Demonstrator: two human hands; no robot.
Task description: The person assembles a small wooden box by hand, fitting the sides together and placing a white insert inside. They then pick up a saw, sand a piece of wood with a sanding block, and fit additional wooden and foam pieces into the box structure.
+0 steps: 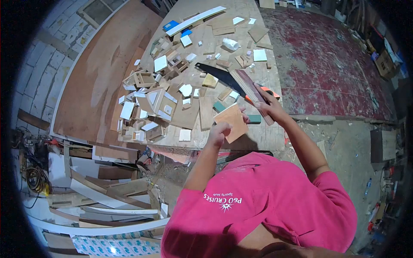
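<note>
My left hand (220, 132) is closed on a small, thin, light-brown square wood piece (232, 123), held above the near part of the table. My right hand (272, 107) grips a long wood strip (248, 86) with a reddish face, which slants up and away to the left. Beneath the strip lies a hand saw with a black blade (216, 74) and an orange handle (270, 91), partly covered by the strip and my hand. A green block (254, 119) rests on the table between my hands.
The wooden table (271, 137) carries many scraps. On its left are piled small wooden box-like frames (162, 104). A long white strip (195, 20) and a white bottle (231, 44) lie farther back. A large brown panel (94, 73) leans at the left; curved boards (112, 195) lie below.
</note>
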